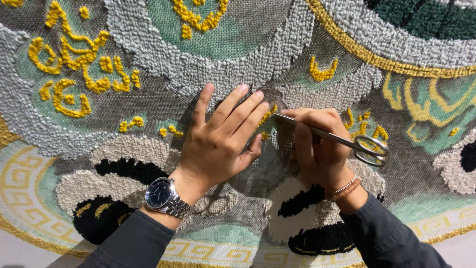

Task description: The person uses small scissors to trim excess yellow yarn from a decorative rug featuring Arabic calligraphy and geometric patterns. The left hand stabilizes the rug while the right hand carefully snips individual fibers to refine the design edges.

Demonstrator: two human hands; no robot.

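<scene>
My left hand [220,144] lies flat on the rug [148,54], fingers spread and straight, palm pressing the pile and gripping nothing. My right hand [320,146] is closed around the scissors [342,139], slim steel ones; their blades run out past my knuckles toward my left fingertips, and the tips are hidden where they meet the tufts, so I cannot tell whether the blades are parted. The oval handle loops [371,150] stick out on the far side of my right hand, just above the wrist. The rug fills everything around both hands: a tufted piece with nubbly looped yarn, grey bands curving in broad arcs above my fingers, smoother flat-woven sea-green patches between them, and raised yellow curls [74,59] scattered up and to the left of my left hand. More yellow tufts [267,116] sit right between my two hands, touching my left fingertips. Below my wrists are cream, bumpy shapes with thick black patches [317,238], and beyond them a pale border with a gold key pattern. A steel watch [166,197] with a dark dial circles my left wrist; a thin beaded bracelet [345,188] circles my right. Dark grey sleeves cover both forearms.
</scene>
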